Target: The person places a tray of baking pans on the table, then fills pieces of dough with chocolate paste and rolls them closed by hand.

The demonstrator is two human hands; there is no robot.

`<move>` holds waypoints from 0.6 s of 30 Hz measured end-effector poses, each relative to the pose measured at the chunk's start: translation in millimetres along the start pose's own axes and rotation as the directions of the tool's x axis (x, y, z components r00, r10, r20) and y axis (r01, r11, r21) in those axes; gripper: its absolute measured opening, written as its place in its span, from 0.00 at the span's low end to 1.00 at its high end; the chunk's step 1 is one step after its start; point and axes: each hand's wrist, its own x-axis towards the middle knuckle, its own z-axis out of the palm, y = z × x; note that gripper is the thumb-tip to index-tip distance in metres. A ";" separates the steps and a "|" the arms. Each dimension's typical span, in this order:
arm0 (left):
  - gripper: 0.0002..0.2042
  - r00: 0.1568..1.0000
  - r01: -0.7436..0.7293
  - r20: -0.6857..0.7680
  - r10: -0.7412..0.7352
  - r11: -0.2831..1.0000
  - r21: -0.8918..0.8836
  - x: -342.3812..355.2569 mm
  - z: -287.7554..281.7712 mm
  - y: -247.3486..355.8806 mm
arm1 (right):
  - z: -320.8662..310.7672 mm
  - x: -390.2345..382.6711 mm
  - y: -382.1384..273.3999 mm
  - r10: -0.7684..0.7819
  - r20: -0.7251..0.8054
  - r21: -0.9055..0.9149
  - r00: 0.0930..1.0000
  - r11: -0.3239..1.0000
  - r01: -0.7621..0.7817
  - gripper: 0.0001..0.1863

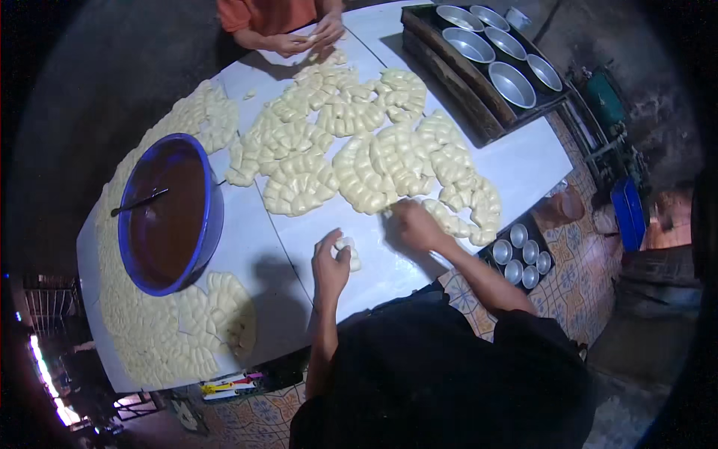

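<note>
My left hand (pixel 330 266) is closed on a small pale dough piece (pixel 349 255) at the near middle of the white table (pixel 523 172). Farther right, my right hand (pixel 415 223) has its fingers curled at the lower edge of the large clusters of shaped dough (pixel 374 165); whatever is between the fingertips is hidden. More dough (pixel 157 333) covers the table's left side. A blue basin (pixel 209 228) of brown liquid, with a dark-handled utensil (pixel 146 200) in it, stands left of my left hand.
Across the table, another person's hands (pixel 303 41) pinch pale dough. A dark stacked tray (pixel 467 75) with oval metal tins (pixel 512 84) sits at the back right. Small round tins (pixel 523 254) stand below the right edge. A blue crate (pixel 628 213) is farther right.
</note>
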 end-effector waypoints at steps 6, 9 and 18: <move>0.13 0.977 0.096 -0.180 -0.114 0.990 -0.108 2.7 0.9 36.8 | -44.2 -21.6 58.2 -0.028 0.012 -0.252 1.000 0.967 0.031 0.14; 0.13 0.998 0.013 -0.057 -0.019 0.994 -0.112 0.9 -16.6 50.4 | -58.9 -12.3 3.3 -0.116 -0.013 0.105 0.993 0.988 0.117 0.14; 0.43 0.951 0.014 0.276 0.138 0.875 -0.484 4.0 -40.3 119.1 | -67.9 -13.4 -124.3 -0.132 -0.021 0.874 0.991 0.479 0.082 0.12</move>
